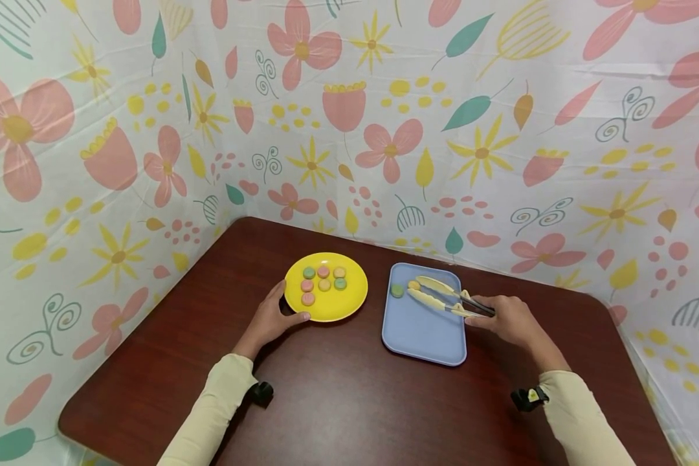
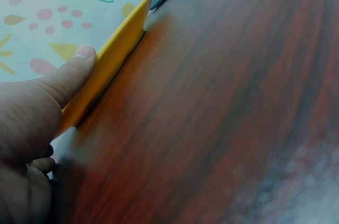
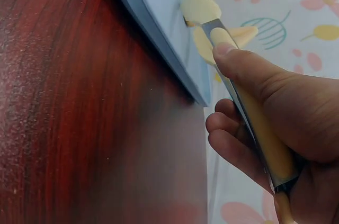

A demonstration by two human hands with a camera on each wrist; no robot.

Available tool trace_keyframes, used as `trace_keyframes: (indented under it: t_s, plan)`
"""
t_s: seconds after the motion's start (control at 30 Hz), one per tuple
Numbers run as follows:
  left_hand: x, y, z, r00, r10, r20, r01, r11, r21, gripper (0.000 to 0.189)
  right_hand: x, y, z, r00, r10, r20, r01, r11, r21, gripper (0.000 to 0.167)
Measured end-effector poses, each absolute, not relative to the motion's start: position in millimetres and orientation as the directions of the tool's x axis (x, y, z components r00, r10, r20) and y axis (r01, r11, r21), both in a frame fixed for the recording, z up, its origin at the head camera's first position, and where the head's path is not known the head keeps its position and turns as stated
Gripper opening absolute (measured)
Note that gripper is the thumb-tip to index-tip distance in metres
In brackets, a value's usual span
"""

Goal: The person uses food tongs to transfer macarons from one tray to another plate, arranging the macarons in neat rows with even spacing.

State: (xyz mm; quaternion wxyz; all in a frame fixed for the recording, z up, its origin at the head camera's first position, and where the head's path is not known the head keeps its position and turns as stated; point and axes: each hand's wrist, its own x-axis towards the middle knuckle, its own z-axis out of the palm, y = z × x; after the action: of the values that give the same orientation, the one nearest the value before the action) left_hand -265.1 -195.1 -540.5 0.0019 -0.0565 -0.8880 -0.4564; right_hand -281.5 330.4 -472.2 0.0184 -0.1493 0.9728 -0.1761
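Observation:
My left hand (image 1: 274, 320) holds the left side of a round yellow plate (image 1: 351, 299), thumb against its near rim. Several pink, green and yellow macarons (image 1: 308, 299) lie in rows on that plate. With my right hand (image 1: 515, 320) I grip a pair of tongs (image 1: 432, 302) with cream-coloured heads, reaching over a blue tray (image 1: 425, 340). The two tong arms are spread apart. A yellow macaron (image 1: 413, 285) lies on the tray near their tips, and a green macaron (image 1: 397, 290) sits just left of it. In the right wrist view the tong heads partly hide the yellow macaron.
Plate and tray stand side by side on a dark brown wooden table (image 1: 338, 401), with a strip of tabletop between them. A flower-patterned cloth (image 1: 384, 194) hangs behind the table and along its left side.

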Motion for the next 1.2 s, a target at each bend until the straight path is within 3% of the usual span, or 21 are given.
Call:
trace_keyframes:
  t_s: [0.6, 1.2]
  plan:
    - [-264.6, -194.7, -541.4, -0.993, 0.104, 0.053, 0.103, 0.569, 0.816, 0.114, -277.7, 329.3, -466.4, -0.949, -0.313, 0.03, -0.304, 0.889, -0.344, 0.064]
    - [-264.9, -195.0, -540.9, -0.995, 0.093, 0.048, 0.093, 0.577, 0.811, 0.114, -271.3, 310.7, -418.8, -0.929, -0.364, 0.064, -0.365, 0.877, -0.312, 0.073]
